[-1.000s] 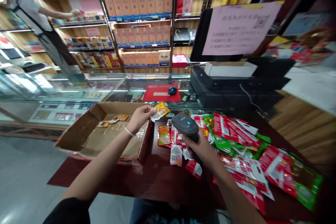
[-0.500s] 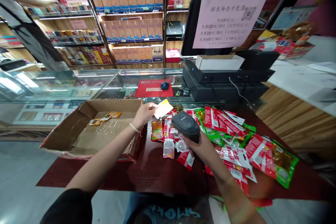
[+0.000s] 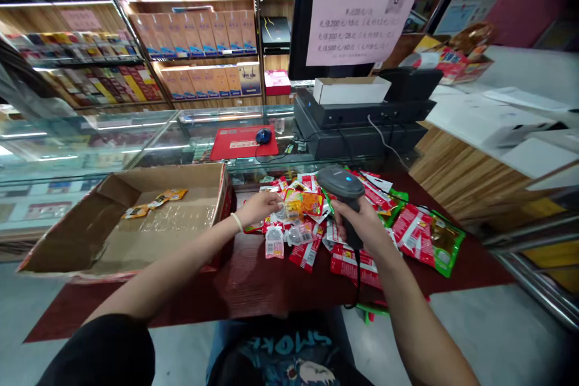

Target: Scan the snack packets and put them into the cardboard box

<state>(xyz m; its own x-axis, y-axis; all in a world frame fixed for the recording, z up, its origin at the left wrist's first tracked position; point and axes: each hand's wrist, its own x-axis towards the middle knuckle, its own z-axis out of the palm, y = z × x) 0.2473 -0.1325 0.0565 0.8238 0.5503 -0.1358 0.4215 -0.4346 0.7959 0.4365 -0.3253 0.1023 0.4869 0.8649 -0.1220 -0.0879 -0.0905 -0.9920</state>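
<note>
My left hand (image 3: 259,208) reaches over the snack pile with its fingers closed on the near end of a small orange packet (image 3: 307,202); the fingertips are partly hidden among wrappers. My right hand (image 3: 362,226) wraps around the handle of a dark grey barcode scanner (image 3: 340,182), its head raised above the pile and a blue light on top. Small clear-and-pink packets (image 3: 274,242) lie just below my left hand. Red-and-white packets (image 3: 307,251) and a green-edged packet (image 3: 447,247) spread out to the right.
A cardboard box (image 3: 221,199) at the left holds a few small orange packets (image 3: 156,200). Behind stand a glass counter (image 3: 154,139), a red mouse pad (image 3: 221,142) with a mouse (image 3: 263,136), and a monitor (image 3: 301,30) bearing a pink notice. The scanner's cable (image 3: 359,277) hangs near the counter edge.
My left hand has lowered the small packet from beneath the scanner's light onto the pile. My right hand has lifted the scanner to the right, away from it. The view has shifted too.
</note>
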